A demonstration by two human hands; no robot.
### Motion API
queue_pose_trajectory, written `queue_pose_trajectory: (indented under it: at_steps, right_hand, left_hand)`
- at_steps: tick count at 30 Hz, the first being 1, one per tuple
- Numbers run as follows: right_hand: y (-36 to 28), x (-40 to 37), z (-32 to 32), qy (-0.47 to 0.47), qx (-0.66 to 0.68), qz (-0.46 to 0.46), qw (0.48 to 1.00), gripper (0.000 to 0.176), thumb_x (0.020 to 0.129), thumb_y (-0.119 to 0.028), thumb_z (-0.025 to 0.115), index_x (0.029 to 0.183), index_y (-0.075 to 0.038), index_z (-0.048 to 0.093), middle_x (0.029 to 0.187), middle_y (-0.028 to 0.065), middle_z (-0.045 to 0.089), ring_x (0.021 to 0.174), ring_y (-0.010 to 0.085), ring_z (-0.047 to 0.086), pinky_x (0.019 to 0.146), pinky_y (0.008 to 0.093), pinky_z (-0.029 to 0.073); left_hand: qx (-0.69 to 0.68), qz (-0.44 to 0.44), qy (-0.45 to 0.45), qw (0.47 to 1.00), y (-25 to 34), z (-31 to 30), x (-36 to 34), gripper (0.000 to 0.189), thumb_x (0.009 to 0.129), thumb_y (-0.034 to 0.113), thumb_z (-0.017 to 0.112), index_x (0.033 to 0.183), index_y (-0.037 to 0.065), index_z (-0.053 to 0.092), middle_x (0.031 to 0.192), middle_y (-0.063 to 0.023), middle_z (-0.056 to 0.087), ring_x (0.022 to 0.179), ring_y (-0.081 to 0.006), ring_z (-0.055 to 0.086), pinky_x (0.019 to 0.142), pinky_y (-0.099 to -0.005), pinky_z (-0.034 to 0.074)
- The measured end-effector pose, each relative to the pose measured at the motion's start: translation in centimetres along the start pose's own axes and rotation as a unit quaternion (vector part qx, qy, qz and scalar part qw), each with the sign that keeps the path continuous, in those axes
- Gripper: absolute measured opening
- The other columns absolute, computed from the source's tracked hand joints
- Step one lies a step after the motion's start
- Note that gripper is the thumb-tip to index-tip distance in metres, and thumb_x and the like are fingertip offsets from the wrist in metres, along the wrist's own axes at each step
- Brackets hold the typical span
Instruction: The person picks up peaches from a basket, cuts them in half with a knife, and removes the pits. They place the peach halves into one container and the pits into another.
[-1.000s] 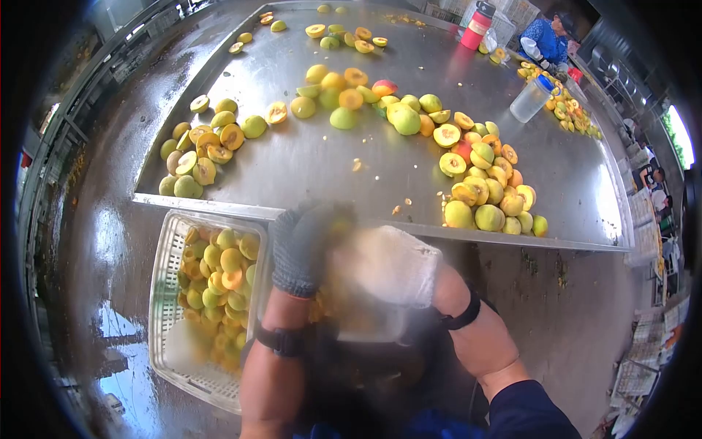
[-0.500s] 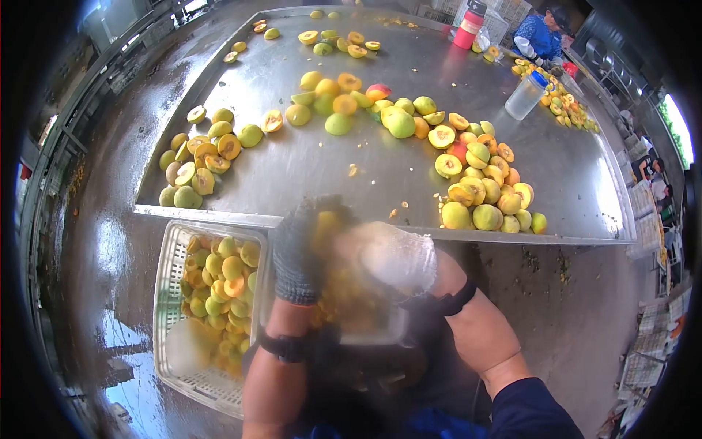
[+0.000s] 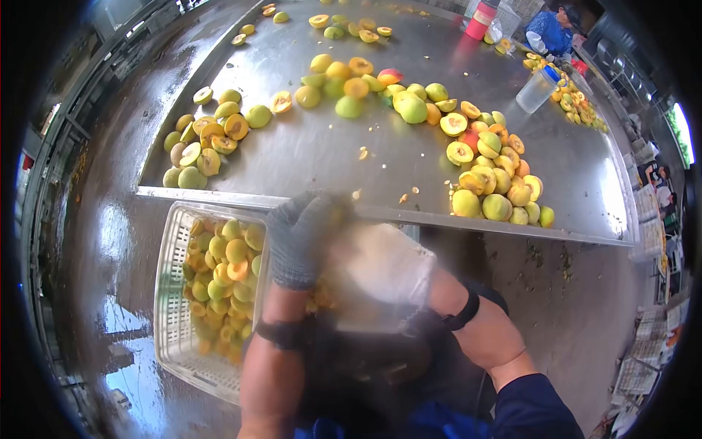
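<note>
My left hand (image 3: 297, 238), in a grey knit glove, is held at the table's front edge with its fingers curled in. Something dark and yellowish is smeared by the fingertips; I cannot make it out. Close against it is my right hand (image 3: 384, 260), in a white glove, its fingers blurred and partly hidden. Under the hands a second container (image 3: 365, 320) with yellow fruit is partly visible. A white plastic crate (image 3: 167, 293) left of my forearm holds many yellow-green stone fruits (image 3: 227, 271), some halved.
On the metal table (image 3: 292, 161) lie a left pile of halved fruit (image 3: 208, 139), a right pile (image 3: 497, 175) and scattered pieces of pit. Farther back stand a clear jar with a blue lid (image 3: 537, 89) and a pink bottle (image 3: 480, 20). Another person (image 3: 550, 33) sits at the far corner.
The view has shifted slightly, so the table sits higher and further right. Both hands stay together; the yellow fruit that showed blurred between them is now mostly hidden.
</note>
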State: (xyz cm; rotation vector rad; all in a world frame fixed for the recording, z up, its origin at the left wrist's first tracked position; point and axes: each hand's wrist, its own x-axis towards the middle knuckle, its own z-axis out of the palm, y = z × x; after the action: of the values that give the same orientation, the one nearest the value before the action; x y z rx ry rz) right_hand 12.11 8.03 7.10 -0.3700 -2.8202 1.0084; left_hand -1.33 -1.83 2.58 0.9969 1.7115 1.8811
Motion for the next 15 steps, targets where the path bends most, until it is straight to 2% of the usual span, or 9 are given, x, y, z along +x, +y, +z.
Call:
queue_pose_trajectory:
  at_steps: [1,2,5,8,10,12,15]
  right_hand:
    - [0.0,0.2,0.0,-0.006,0.039,0.001,0.999,0.031,0.098,-0.034,0.057,0.103,-0.005,0.068,0.087,0.0243,0.07,0.087,0.0444,0.069,0.078,0.054,0.055]
    - [-0.3,-0.1,-0.4,-0.015,0.018,0.01,1.0,0.03,0.098,-0.035,0.058,0.102,-0.006,0.067,0.087,0.023,0.071,0.087,0.0421,0.071,0.076,0.0539,0.056]
    - [-0.9,-0.6,-0.6,-0.026,-0.122,0.0,0.992,0.03,0.098,-0.035,0.058,0.102,-0.006,0.066,0.087,0.0227,0.072,0.087,0.042,0.071,0.075,0.054,0.056]
    - [-0.4,-0.5,-0.5,-0.023,-0.115,0.024,0.993,0.03,0.097,-0.035,0.059,0.103,-0.006,0.066,0.087,0.0215,0.072,0.084,0.0417,0.071,0.072,0.0533,0.056]
    - [-0.7,-0.7,-0.2,-0.011,-0.092,0.029,0.995,0.029,0.097,-0.035,0.059,0.102,-0.007,0.067,0.088,0.0207,0.071,0.083,0.0418,0.071,0.072,0.0532,0.057]
    - [-0.8,-0.8,-0.2,-0.013,-0.08,0.036,0.996,0.028,0.097,-0.034,0.058,0.101,-0.008,0.067,0.089,0.02,0.07,0.082,0.042,0.071,0.072,0.0531,0.057]
    - [-1.0,-0.8,-0.9,-0.033,-0.1,0.037,0.994,0.027,0.098,-0.033,0.056,0.1,-0.009,0.068,0.09,0.0194,0.07,0.083,0.0421,0.07,0.074,0.0532,0.057]
  left_hand:
    - [0.022,0.022,-0.006,0.999,0.0,-0.1,0.0,0.022,0.085,0.007,0.08,0.104,0.0,0.071,0.092,-0.0091,0.072,0.087,-0.0224,0.072,0.082,-0.032,0.058]
    - [0.064,0.058,-0.015,0.996,0.2,-0.1,0.1,0.02,0.088,0.011,0.077,0.103,-0.001,0.071,0.092,-0.0091,0.073,0.086,-0.022,0.072,0.081,-0.0321,0.058]
    - [0.226,0.188,-0.043,0.955,1.2,-0.1,0.3,0.029,0.099,0.024,0.064,0.103,-0.004,0.071,0.09,-0.0096,0.073,0.084,-0.0206,0.072,0.077,-0.0324,0.059]
    - [0.264,0.242,-0.075,0.931,0.6,-0.3,0.9,0.025,0.099,0.019,0.063,0.102,-0.005,0.071,0.091,-0.01,0.074,0.085,-0.0192,0.071,0.075,-0.0322,0.059]
    - [0.184,0.127,-0.021,0.975,-0.4,0.4,0.3,0.022,0.092,0.015,0.074,0.103,-0.004,0.07,0.094,-0.0096,0.073,0.086,-0.0189,0.072,0.076,-0.032,0.059]
    - [0.161,0.093,0.01,0.982,-0.9,0.8,0.1,0.028,0.087,0.013,0.082,0.105,-0.003,0.07,0.096,-0.0094,0.073,0.087,-0.019,0.072,0.078,-0.0325,0.06]
    - [0.186,0.154,0.007,0.97,-1.1,1.0,-0.2,0.039,0.081,0.016,0.089,0.109,-0.003,0.069,0.098,-0.0096,0.073,0.088,-0.0197,0.072,0.081,-0.0344,0.061]
